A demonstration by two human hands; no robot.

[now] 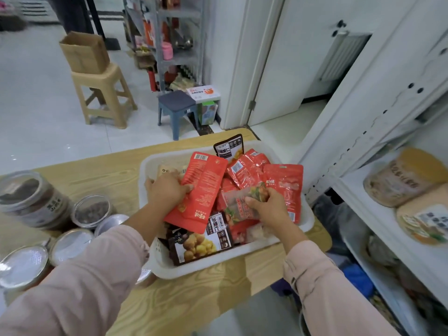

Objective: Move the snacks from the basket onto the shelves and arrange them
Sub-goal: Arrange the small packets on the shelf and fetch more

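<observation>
A white plastic basket (242, 259) sits on a wooden table and is full of snack packets, mostly red ones, with dark chestnut packets (201, 246) at its front and back. My left hand (167, 190) grips a long red packet (201, 190) by its left edge, tilted above the pile. My right hand (265, 206) pinches a translucent packet with a red label (238, 204) over the middle of the basket. White shelves (378, 202) stand to the right of the basket and hold round tan snack packs (402, 178).
Several clear jars with metal lids (92, 210) crowd the table's left side. On the floor behind the table stand a tan stool with a cardboard box (84, 53), a blue stool (177, 105) and a grey rack. Lower shelves at right hold more goods.
</observation>
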